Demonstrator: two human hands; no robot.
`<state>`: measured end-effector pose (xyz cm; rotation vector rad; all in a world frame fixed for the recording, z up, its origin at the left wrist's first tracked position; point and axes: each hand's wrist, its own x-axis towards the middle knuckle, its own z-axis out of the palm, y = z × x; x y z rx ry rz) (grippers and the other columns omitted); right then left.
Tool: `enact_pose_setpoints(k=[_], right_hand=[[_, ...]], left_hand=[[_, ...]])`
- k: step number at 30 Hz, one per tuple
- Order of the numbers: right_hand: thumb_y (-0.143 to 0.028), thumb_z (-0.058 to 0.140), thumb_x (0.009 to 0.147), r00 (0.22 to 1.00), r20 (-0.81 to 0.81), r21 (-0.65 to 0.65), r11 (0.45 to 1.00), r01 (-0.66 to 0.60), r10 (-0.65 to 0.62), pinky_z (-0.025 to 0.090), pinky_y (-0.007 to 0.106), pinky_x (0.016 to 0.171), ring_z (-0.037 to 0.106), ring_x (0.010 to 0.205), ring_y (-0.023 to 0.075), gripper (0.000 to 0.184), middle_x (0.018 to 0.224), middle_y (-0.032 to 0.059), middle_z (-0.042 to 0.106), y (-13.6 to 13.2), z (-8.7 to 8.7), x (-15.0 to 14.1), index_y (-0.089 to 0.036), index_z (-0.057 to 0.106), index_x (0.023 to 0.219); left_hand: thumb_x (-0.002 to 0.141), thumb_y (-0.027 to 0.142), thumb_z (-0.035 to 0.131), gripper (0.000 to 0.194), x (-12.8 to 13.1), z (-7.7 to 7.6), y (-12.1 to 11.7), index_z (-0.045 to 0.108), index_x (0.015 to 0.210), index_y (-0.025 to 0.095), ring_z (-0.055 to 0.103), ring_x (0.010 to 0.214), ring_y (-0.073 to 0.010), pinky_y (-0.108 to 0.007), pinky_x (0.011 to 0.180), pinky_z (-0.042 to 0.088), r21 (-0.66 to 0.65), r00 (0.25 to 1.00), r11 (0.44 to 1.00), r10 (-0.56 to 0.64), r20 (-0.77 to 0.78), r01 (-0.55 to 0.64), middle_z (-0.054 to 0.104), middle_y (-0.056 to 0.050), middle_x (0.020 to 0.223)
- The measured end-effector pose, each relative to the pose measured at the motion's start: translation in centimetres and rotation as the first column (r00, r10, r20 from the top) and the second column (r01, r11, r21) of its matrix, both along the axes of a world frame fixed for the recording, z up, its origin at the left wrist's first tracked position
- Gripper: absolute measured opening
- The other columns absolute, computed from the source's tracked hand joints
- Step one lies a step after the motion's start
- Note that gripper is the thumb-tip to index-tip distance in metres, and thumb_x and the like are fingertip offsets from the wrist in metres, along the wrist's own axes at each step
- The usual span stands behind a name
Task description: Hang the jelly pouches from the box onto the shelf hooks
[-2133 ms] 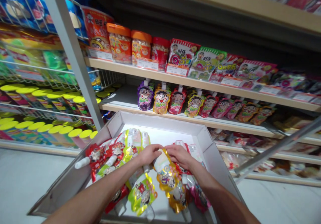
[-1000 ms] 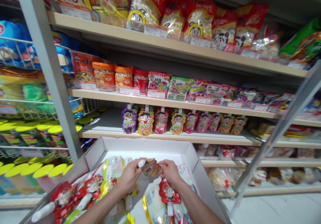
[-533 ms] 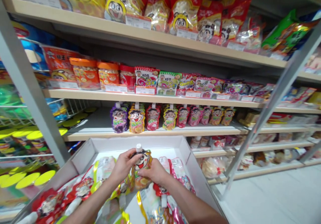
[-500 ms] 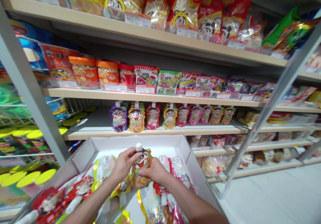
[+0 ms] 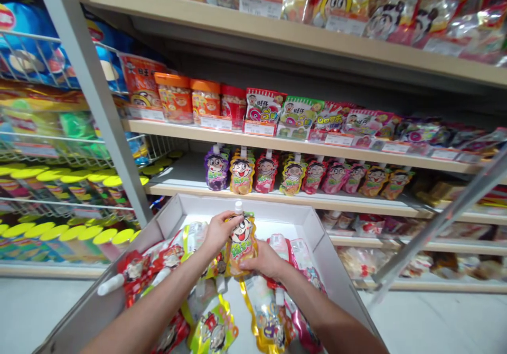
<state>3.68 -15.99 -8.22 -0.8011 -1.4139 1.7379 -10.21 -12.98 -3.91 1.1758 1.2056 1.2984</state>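
Note:
Both hands hold one orange jelly drink pouch [image 5: 242,243] with a white cap and a cartoon face, upright above a shallow white box [image 5: 277,206]. My left hand [image 5: 222,232] is closed on its upper left side, thumb across the front below the cap. Around the lower right edge, my right hand [image 5: 263,261] is closed with its thumb on the front. Beneath them in the box lie more pouches: a yellow-green pouch [image 5: 214,325], a gold-edged pouch [image 5: 263,311] and several red ones [image 5: 137,272] at the left.
A row of capped pouches [image 5: 242,174] stands on the shelf [image 5: 190,189] just behind the box. Above it are candy bags [image 5: 300,116] and orange-lidded tubs [image 5: 174,99]. A grey post [image 5: 95,100] rises at left, beside yellow-lidded cans [image 5: 75,185]; another slanted post [image 5: 435,222] is at right.
The right hand has slid lower on the pouch, leaving more of its front showing. The view has shifted, so shelves and box sit farther right in the picture.

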Motion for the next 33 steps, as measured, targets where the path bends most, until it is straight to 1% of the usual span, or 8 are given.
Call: enact_pose_setpoints(k=[4,8,13,18,21,25,30,33], right_hand=[[-0.022,0.068,0.049,0.996,-0.02,-0.025,0.996,0.087,-0.087,0.042,0.033,0.072,0.056,0.074,0.0169,0.042,0.084,0.0047,0.062,0.2,-0.2,0.2,-0.014,0.056,0.088],[-0.026,0.068,0.049,0.985,-0.03,-0.036,0.985,0.168,-0.17,0.043,0.033,0.067,0.057,0.07,0.0167,0.046,0.084,0.0054,0.061,0.4,-0.3,0.5,-0.014,0.054,0.091],[-0.032,0.067,0.049,0.983,0.053,-0.032,0.983,0.18,-0.179,0.044,0.03,0.059,0.056,0.064,0.0157,0.046,0.08,0.0045,0.061,0.6,-0.2,0.2,-0.015,0.053,0.089],[-0.031,0.063,0.055,0.974,0.061,0.115,0.971,0.211,-0.219,0.043,0.029,0.062,0.055,0.065,0.0147,0.037,0.077,0.003,0.061,1.2,-0.1,-0.2,-0.015,0.053,0.087],[-0.032,0.056,0.063,0.961,0.103,0.185,0.955,0.233,-0.255,0.043,0.027,0.061,0.054,0.064,0.0135,0.026,0.074,0.0017,0.06,1.5,-0.4,-0.1,-0.015,0.054,0.084],[-0.035,0.049,0.067,0.896,0.266,0.203,0.93,0.307,-0.354,0.039,0.021,0.04,0.052,0.054,0.0131,0.024,0.066,0.0017,0.058,2.0,-0.3,-0.2,-0.015,0.056,0.079],[-0.038,0.048,0.065,0.876,0.264,0.175,0.913,0.368,-0.404,0.043,0.025,0.041,0.055,0.061,0.0173,0.026,0.069,0.0021,0.057,3.4,1.8,-0.9,-0.016,0.055,0.078],[-0.038,0.047,0.065,0.864,0.223,0.232,0.886,0.402,-0.451,0.045,0.027,0.044,0.054,0.06,0.017,0.025,0.066,0.0021,0.055,4.9,3.3,-1.7,-0.016,0.053,0.073]], left_hand=[[0.059,0.039,0.056,0.032,-0.1,-0.5,-0.5,0.057,0.078,0.013,0.054,0.06,-0.0113,-0.023,0.056,0.044,0.008,0.992,0.997,-0.077,0.1,0.077,0.061,-0.001,0.068],[0.062,0.036,0.052,0.027,-0.1,-1.5,-0.6,0.056,0.072,0.012,0.052,0.061,-0.0109,-0.023,0.057,0.044,0.057,0.993,0.992,-0.114,0.015,0.113,0.058,-0.001,0.067],[0.064,0.033,0.048,0.021,-0.3,-1.8,-0.2,0.053,0.061,0.013,0.046,0.05,-0.0088,-0.02,0.05,0.039,0.136,0.981,0.991,0.034,-0.191,-0.008,0.052,0.002,0.053],[0.066,0.032,0.045,0.023,-0.7,-1.2,-0.2,0.058,0.068,0.014,0.051,0.061,-0.0127,-0.023,0.058,0.039,0.235,0.93,0.969,0.149,-0.336,-0.071,0.059,-0.001,0.063],[0.065,0.031,0.045,0.022,-1.1,-1.1,-0.2,0.06,0.066,0.014,0.052,0.062,-0.0142,-0.023,0.06,0.039,0.208,0.925,0.977,0.121,-0.36,-0.047,0.061,-0.001,0.064],[0.065,0.032,0.045,0.022,-1.6,-1.2,0.0,0.059,0.064,0.014,0.053,0.063,-0.015,-0.023,0.06,0.039,0.188,0.929,0.982,0.101,-0.357,-0.035,0.061,-0.001,0.063],[0.064,0.038,0.047,0.027,-1.9,-0.8,0.5,0.056,0.069,0.014,0.053,0.052,-0.0134,-0.021,0.047,0.038,0.023,0.914,0.999,-0.015,-0.406,0.027,0.06,-0.002,0.06],[0.065,0.041,0.045,0.032,-1.8,0.0,1.1,0.054,0.078,0.012,0.051,0.044,-0.011,-0.019,0.039,0.036,-0.07,0.939,0.995,-0.086,-0.334,0.066,0.058,-0.002,0.059]])
